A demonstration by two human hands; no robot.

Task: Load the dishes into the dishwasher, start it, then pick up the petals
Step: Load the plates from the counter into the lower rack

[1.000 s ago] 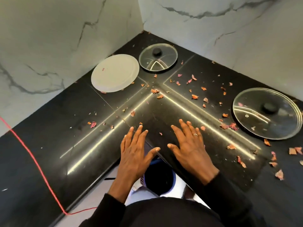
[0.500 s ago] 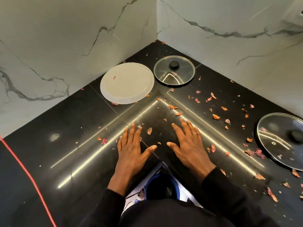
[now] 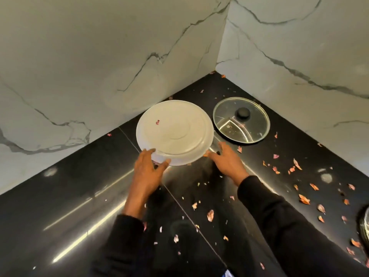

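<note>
A round, smooth white plate (image 3: 175, 130) is seen at frame centre, near the marble wall (image 3: 99, 66). Its lower-left rim is pinched in the grip of the left hand (image 3: 147, 172). The right hand (image 3: 227, 164), released and straight-fingered, is held at the lower-right rim. A glass lid (image 3: 241, 120) lies just right. Petals (image 3: 210, 214) are scattered over the glossy black counter (image 3: 60, 196), which is open at lower left.

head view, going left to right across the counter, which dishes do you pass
white plate → glass lid with a black knob → second lid, only a sliver showing at the right edge
</note>
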